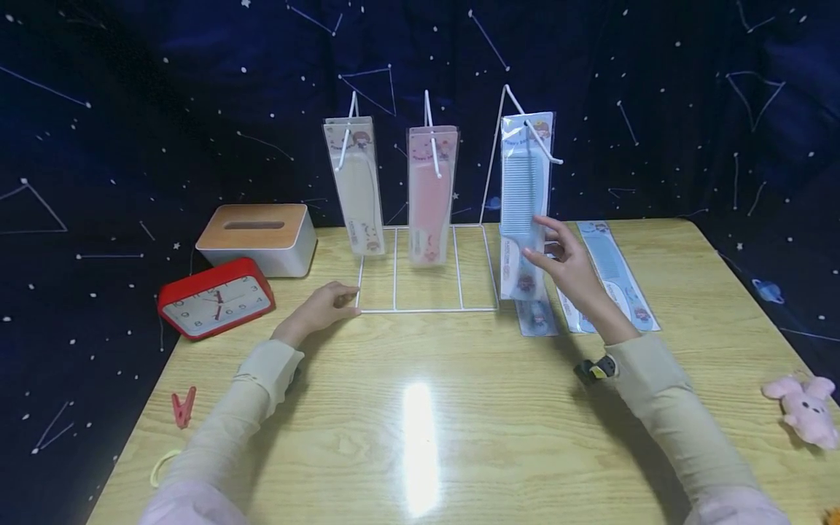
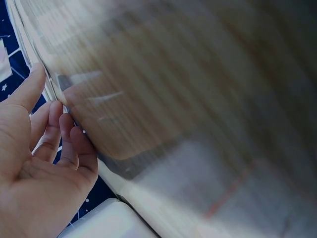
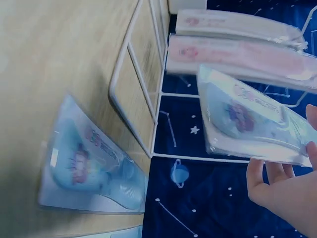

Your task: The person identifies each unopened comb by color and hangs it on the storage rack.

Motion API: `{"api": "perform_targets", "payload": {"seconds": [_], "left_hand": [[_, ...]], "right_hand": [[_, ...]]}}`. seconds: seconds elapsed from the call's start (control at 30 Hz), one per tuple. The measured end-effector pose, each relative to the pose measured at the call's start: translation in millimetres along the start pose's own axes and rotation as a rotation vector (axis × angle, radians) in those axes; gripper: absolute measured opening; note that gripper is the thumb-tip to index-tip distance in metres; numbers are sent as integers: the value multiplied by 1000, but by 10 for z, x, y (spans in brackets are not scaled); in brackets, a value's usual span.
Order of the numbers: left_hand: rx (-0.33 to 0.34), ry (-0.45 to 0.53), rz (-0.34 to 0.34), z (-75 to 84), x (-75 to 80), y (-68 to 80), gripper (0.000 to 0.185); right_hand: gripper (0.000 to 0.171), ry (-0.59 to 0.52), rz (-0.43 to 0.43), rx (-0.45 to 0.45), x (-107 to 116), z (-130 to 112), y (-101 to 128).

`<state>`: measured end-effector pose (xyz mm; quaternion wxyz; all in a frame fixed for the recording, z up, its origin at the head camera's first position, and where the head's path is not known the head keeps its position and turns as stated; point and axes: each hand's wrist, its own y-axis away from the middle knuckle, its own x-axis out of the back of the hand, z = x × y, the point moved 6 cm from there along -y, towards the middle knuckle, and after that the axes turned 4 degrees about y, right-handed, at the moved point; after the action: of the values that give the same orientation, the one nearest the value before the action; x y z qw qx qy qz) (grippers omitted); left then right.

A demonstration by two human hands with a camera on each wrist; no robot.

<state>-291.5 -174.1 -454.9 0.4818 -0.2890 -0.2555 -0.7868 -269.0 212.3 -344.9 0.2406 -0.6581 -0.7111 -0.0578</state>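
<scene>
A white wire rack (image 1: 426,310) stands on the table with packaged combs on its hooks. My left hand (image 1: 323,306) pinches the rack's front left corner at the base. At the right hook, my right hand (image 1: 569,266) holds a blue comb (image 1: 525,197) in a clear pack by its lower right edge, thumb in front. The hook's tip pokes out in front of that pack's top. Cream combs (image 1: 357,189) hang on the left hook and pink combs (image 1: 433,197) on the middle one. In the right wrist view, another packaged blue comb (image 3: 81,163) lies on the table.
More blue comb packs (image 1: 610,270) lie right of the rack. Leftward are a tissue box (image 1: 275,251), a red clock (image 1: 216,299), a red clip (image 1: 184,407) and a yellow band (image 1: 160,467). A pink plush toy (image 1: 807,410) sits at the right edge.
</scene>
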Motion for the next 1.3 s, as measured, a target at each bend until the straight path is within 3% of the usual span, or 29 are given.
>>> {"api": "perform_targets", "payload": {"seconds": [0.33,0.57,0.77,1.0,1.13,1.3], "left_hand": [[-12,-9,11,-6,-10,-4,54],[-31,-6,15,-14,-15,-4,54],[-10,16,10,-24,-17,-6,54],[-7,11,8,-14,-11,-8,54],[-20,14,9,16,-4,4,54],[-22,13,11,24,4,13,53]], "right_hand": [[57,9,-63,-80,-71,246,-392],[57,20,-69,-110,-40,389,-397],[53,42,-31,-95,83,493,-301],[55,209,36,-141,439,801,-117],[59,347,43,-228,695,1048,-12],[71,509,-18,-363,975,1367,79]]}}
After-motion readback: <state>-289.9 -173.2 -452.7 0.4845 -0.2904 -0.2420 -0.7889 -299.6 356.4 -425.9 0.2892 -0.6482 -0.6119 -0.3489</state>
